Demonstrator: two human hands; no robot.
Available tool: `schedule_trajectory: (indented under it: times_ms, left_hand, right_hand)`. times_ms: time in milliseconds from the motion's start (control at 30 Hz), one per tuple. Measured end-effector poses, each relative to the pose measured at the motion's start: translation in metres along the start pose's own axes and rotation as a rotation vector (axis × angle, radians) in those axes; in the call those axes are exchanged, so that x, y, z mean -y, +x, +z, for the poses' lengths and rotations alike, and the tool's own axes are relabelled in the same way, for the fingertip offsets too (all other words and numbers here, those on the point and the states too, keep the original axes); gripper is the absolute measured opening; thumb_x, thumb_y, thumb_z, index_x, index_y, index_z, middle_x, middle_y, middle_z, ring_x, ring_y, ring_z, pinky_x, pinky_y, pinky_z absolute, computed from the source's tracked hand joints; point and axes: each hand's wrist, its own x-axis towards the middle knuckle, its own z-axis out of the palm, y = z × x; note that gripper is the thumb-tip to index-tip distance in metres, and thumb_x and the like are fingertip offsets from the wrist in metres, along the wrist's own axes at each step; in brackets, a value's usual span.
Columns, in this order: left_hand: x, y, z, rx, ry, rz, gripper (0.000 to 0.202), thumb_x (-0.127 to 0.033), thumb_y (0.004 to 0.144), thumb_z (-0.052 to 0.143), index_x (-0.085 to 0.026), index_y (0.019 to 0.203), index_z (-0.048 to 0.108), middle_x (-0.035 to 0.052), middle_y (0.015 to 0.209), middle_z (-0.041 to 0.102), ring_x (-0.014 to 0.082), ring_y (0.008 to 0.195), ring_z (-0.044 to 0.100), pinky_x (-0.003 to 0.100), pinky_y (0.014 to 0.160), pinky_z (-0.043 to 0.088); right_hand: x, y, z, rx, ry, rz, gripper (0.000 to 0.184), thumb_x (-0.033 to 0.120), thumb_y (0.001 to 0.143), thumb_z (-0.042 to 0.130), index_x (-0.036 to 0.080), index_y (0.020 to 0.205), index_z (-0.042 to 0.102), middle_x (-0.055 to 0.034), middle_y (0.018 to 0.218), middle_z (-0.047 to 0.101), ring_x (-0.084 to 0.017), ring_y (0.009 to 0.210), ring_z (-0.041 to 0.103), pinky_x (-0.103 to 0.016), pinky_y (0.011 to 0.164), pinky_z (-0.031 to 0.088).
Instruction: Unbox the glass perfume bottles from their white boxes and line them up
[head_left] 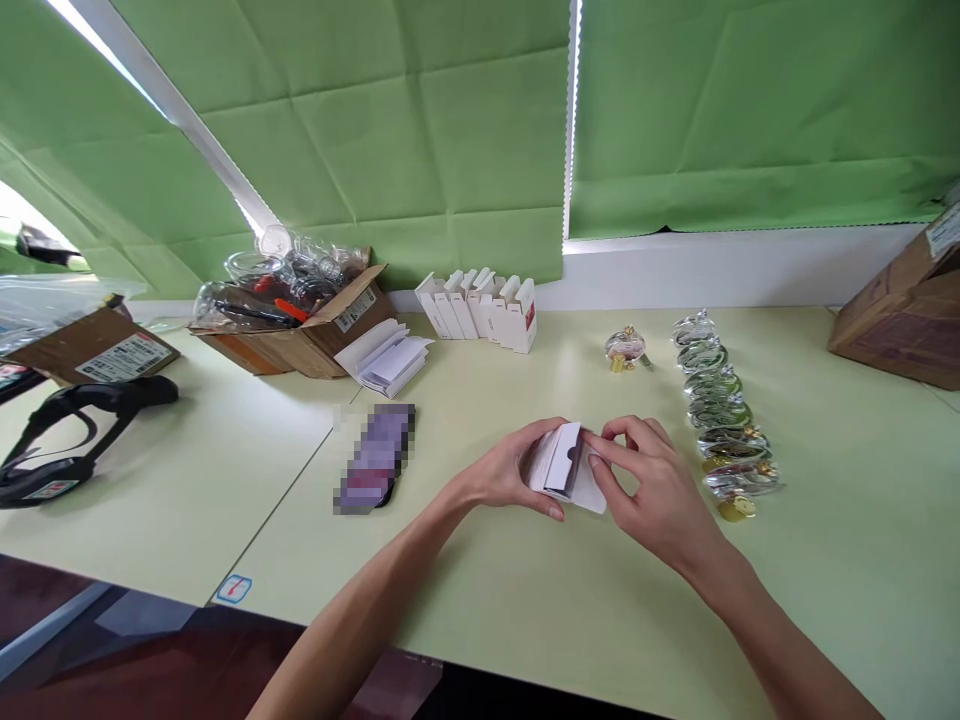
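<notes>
Two bare hands are over the pale green tabletop (480, 620). The left hand (514, 468) is wrapped tight around a small white box (559, 460) with its end open. The right hand (649, 490) has its thumb and finger at the box's open flap; I cannot tell if they pinch it.

Just to the right is a row of shiny clear packs (720, 410) with gold bits, and one more shiny pack (624, 346) sits apart, farther back. To the left lies a blurry dark slab (375, 460). Behind it are white papers (390, 362) and a row of white cartons (487, 312).

A cardboard box (315, 342) full of bagged stuff sits back left, near a black strap frame (75, 430). Another brown box (900, 310) is far right. Green blinds (450, 130) cover the windows, and light peeks through the gaps.
</notes>
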Motion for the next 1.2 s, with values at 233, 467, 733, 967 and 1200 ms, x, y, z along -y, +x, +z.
schedule_trajectory:
  times_ms: [233,467,733,967,1200]
  left_hand:
    - [0.0,0.0,0.004,0.105,-0.058,0.044,0.102,-0.041,0.05,0.095,-0.027,0.141,0.051,0.0121,0.138,0.057,0.0328,0.124,0.054,0.047,0.105,0.043]
    - [-0.003,0.0,0.003,0.077,-0.108,-0.001,0.093,-0.045,0.05,0.094,-0.026,0.133,0.055,0.0087,0.126,0.061,0.0295,0.115,0.058,0.044,0.098,0.049]
    - [-0.003,-0.001,0.001,0.011,-0.07,-0.011,0.097,-0.039,0.05,0.095,-0.026,0.136,0.053,0.0087,0.134,0.059,0.031,0.123,0.056,0.045,0.107,0.045]
    - [-0.007,-0.001,0.01,0.034,0.148,0.025,0.096,-0.046,0.054,0.093,-0.026,0.138,0.051,0.0102,0.136,0.059,0.0308,0.125,0.054,0.046,0.108,0.043]
    - [-0.005,-0.002,0.019,-0.018,0.301,-0.044,0.096,-0.046,0.055,0.092,-0.027,0.139,0.05,0.0097,0.141,0.055,0.0344,0.133,0.048,0.049,0.111,0.041]
  right_hand:
    - [-0.009,-0.002,0.012,-0.013,-0.022,0.155,0.02,0.027,0.093,0.057,0.023,0.107,0.071,-0.0064,0.093,0.066,-0.026,0.093,0.06,-0.039,0.075,0.05]
    - [0.0,0.001,0.006,-0.114,0.018,0.03,0.008,0.023,0.093,0.06,0.024,0.1,0.062,-0.0056,0.095,0.066,-0.023,0.089,0.061,-0.036,0.073,0.049]
    - [0.005,0.001,0.002,-0.04,0.046,-0.182,0.008,0.018,0.092,0.062,0.021,0.098,0.067,-0.0068,0.097,0.067,-0.021,0.088,0.061,-0.035,0.074,0.051]
    - [0.002,-0.005,0.015,0.168,-0.058,-0.015,0.013,0.009,0.078,0.066,0.021,0.074,0.068,-0.0071,0.096,0.064,-0.021,0.083,0.058,-0.034,0.068,0.049]
    - [0.001,-0.008,0.035,0.11,-0.08,0.133,0.015,0.006,0.064,0.071,0.02,0.063,0.063,-0.0059,0.086,0.058,-0.022,0.081,0.052,-0.035,0.07,0.041]
